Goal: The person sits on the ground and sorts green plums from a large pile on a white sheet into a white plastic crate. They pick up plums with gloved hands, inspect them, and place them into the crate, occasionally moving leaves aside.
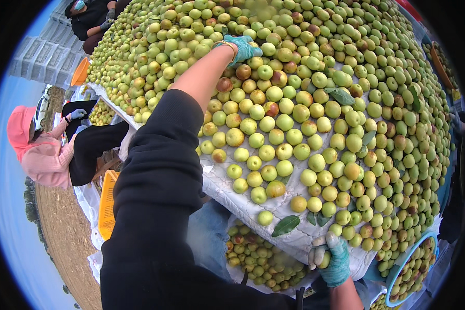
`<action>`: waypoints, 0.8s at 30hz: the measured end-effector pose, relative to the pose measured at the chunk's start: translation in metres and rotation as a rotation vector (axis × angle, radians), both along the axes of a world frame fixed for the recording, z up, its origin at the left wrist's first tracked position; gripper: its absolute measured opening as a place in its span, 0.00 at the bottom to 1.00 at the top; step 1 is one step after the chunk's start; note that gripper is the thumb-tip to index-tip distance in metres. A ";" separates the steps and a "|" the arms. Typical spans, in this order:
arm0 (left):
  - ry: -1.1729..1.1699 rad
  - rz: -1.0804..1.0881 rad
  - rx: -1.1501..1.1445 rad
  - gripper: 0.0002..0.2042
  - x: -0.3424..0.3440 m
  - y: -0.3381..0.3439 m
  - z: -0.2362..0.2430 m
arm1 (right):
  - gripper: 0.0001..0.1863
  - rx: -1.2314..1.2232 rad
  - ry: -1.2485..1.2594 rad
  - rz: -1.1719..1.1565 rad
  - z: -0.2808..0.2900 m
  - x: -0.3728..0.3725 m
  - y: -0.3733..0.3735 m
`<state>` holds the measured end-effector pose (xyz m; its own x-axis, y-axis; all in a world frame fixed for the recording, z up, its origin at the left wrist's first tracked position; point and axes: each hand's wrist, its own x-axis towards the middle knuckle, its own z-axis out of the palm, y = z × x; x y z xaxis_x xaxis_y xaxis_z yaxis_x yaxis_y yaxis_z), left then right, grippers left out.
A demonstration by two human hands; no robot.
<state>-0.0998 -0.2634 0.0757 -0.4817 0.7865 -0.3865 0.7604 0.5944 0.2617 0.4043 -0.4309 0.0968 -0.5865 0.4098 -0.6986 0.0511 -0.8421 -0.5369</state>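
A wide heap of green jujubes, some with reddish-brown patches, covers a white quilted sheet. My left hand, in a teal glove, reaches far into the heap; its fingers lie stretched over the fruit, and their undersides are hidden. Near the sheet's front edge, my right hand, in a teal glove with greyish fingertips, is closed around one green jujube. A loose dark green leaf rests on the sheet to the left of that hand, beside a single jujube.
Below the sheet's edge, a lower container holds more jujubes. A blue-rimmed basket of fruit stands at the lower right, and an orange crate at the left. One person in pink sits at left; another in black works at upper left.
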 end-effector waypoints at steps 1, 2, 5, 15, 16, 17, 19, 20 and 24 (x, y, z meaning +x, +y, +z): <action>0.046 -0.079 0.012 0.31 0.016 -0.003 -0.001 | 0.25 0.010 0.017 0.014 0.000 0.000 -0.002; 0.092 -0.145 0.089 0.31 0.032 -0.006 -0.001 | 0.25 0.019 -0.001 0.023 -0.001 0.000 -0.004; -0.183 -0.094 0.550 0.23 0.065 -0.032 0.012 | 0.25 0.023 -0.031 0.043 -0.001 0.000 -0.008; -0.858 -0.405 0.529 0.18 0.297 -0.218 0.052 | 0.36 0.045 0.299 0.080 0.011 -0.033 -0.019; -0.541 -0.639 0.755 0.19 0.316 -0.223 0.048 | 0.37 0.385 0.274 0.046 0.009 -0.035 -0.022; -0.436 -0.593 0.801 0.19 0.316 -0.221 0.043 | 0.38 0.325 0.342 0.095 0.008 -0.032 -0.021; -0.256 -0.539 0.841 0.20 0.300 -0.199 0.034 | 0.39 -0.059 0.476 0.130 0.004 -0.023 -0.018; -0.112 -0.393 0.893 0.19 0.275 -0.176 0.027 | 0.38 -0.296 0.644 0.080 0.000 -0.022 -0.018; 0.251 0.036 0.528 0.19 0.164 -0.083 -0.007 | 0.34 -0.525 0.672 -0.089 -0.007 -0.009 -0.018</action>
